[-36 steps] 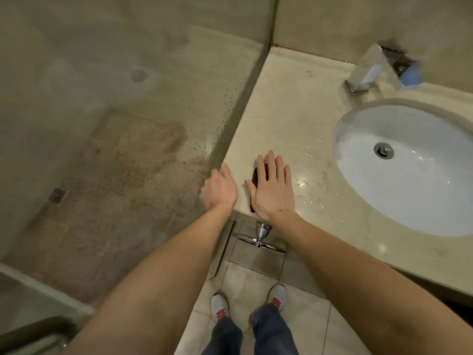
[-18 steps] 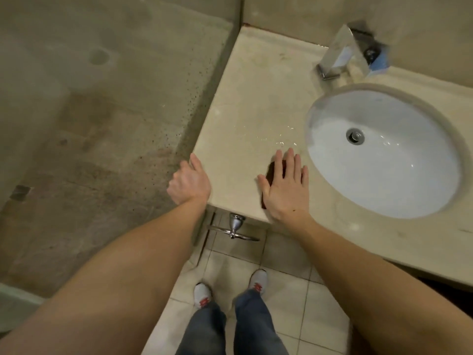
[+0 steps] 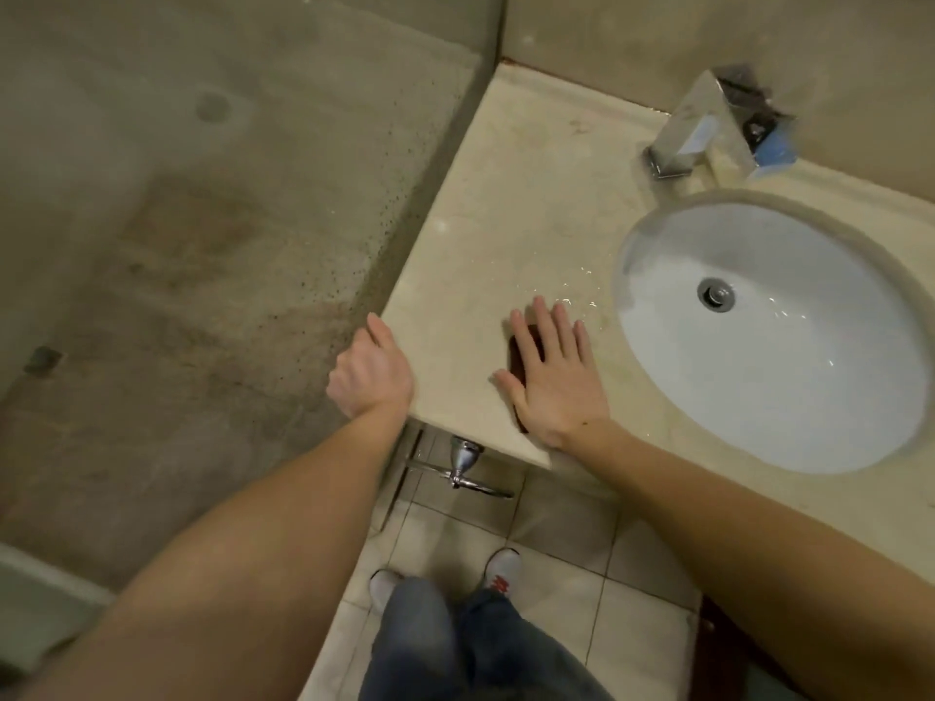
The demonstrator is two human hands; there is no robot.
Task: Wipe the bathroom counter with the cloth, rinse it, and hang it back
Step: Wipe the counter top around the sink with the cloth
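Observation:
A dark reddish-brown cloth (image 3: 523, 354) lies on the beige stone counter (image 3: 516, 204) near its front left corner. My right hand (image 3: 554, 382) presses flat on the cloth with fingers spread, so only its left strip shows. Just beyond the fingertips, water droplets (image 3: 577, 290) glisten on the counter. At the counter's left edge, my left hand (image 3: 372, 376) has its thumb on top and its fingers curled over the side. The white oval sink (image 3: 809, 387) lies right of my right hand, and a chrome faucet (image 3: 703, 129) stands behind it.
A spotted glass shower partition (image 3: 253, 245) runs along the counter's left side. Below the counter's front edge a chrome ring holder (image 3: 463, 468) sticks out. Beige floor tiles (image 3: 556, 574) and my shoes are underneath. A wall closes off the back of the counter.
My right hand has slid the cloth to the right along the front of the counter, away from my left hand and closer to the sink. My left hand stays at the edge.

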